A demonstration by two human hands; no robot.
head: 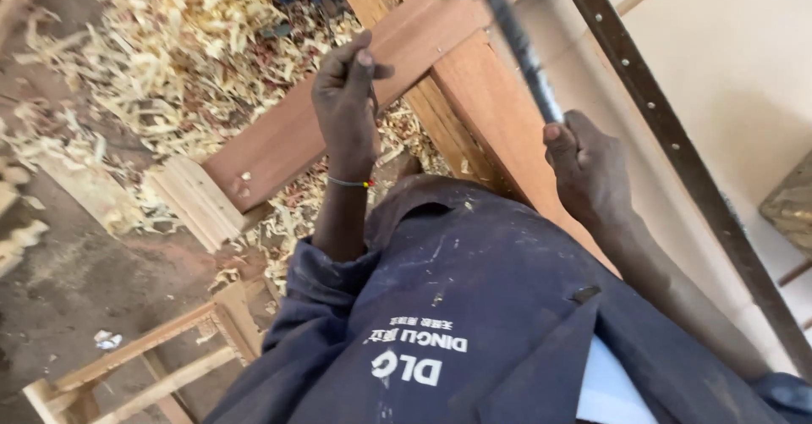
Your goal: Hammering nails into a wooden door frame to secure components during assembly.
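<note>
Closest to me I see the dark blue work coat (474, 322), dusty and creased, filling the bottom of the view. Both arms reach up and away from it.

My right hand (588, 166) is nearer to me than my left. Its fingers (554, 132) are curled tight around the handle of the hammer (516, 30). The handle is long and thin, and it runs up and to the left from that fist. The hammer's head sits at the top edge, a bit blurry, above the far end of the reddish plank.

My left hand (347, 102) is further out, with a thin bead band on the wrist. It rests over the near edge of the reddish plank (296, 132). The thumb and first finger look pinched together, as if on something tiny, but I cannot tell what is in there. So the pinch lies down and to the left of the hammer head.

The plank runs long from lower left to upper right, crossing a second board (499, 119) that slants toward me.

Beyond that lie heaps of pale wood shavings (169, 43) on the floor. A light wooden frame (144, 356) stands at the lower left.
</note>
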